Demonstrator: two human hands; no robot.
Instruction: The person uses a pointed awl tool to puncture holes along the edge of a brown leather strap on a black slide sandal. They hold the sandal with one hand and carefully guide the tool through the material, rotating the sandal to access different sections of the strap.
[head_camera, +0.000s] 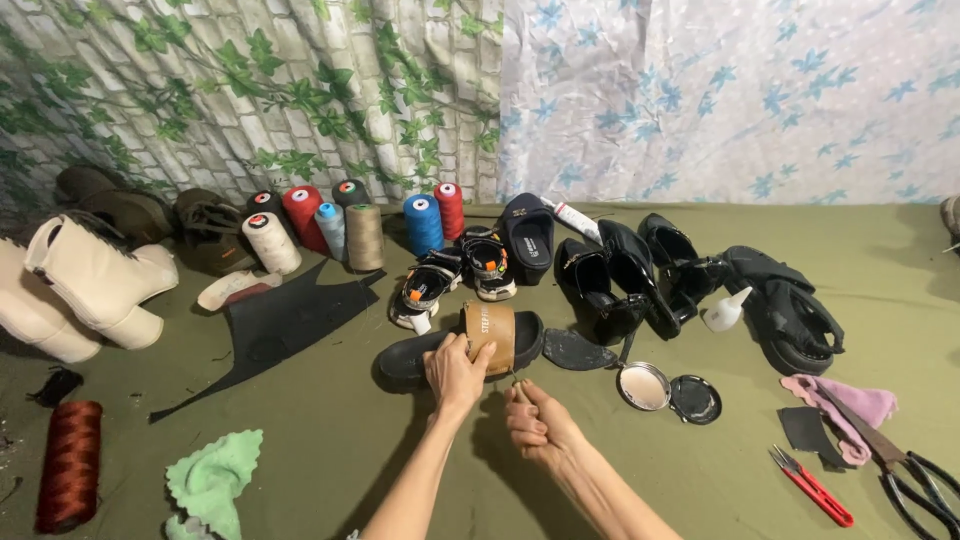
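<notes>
On the green cloth at the far left stand cream boots (90, 285), with a dark red thread spool (68, 465) and a light green rag (213, 480) nearer the camera. Behind are upright thread cones (345, 225). At the middle, the left hand (455, 375) presses on the tan strap of a black slide sandal (470, 345), its grip closed over the strap. Just beside it, the right hand (535, 420) makes a fist around a thin tool. To the right lie black shoes (620, 275), an open round tin (645, 387) and red snips (812, 487).
</notes>
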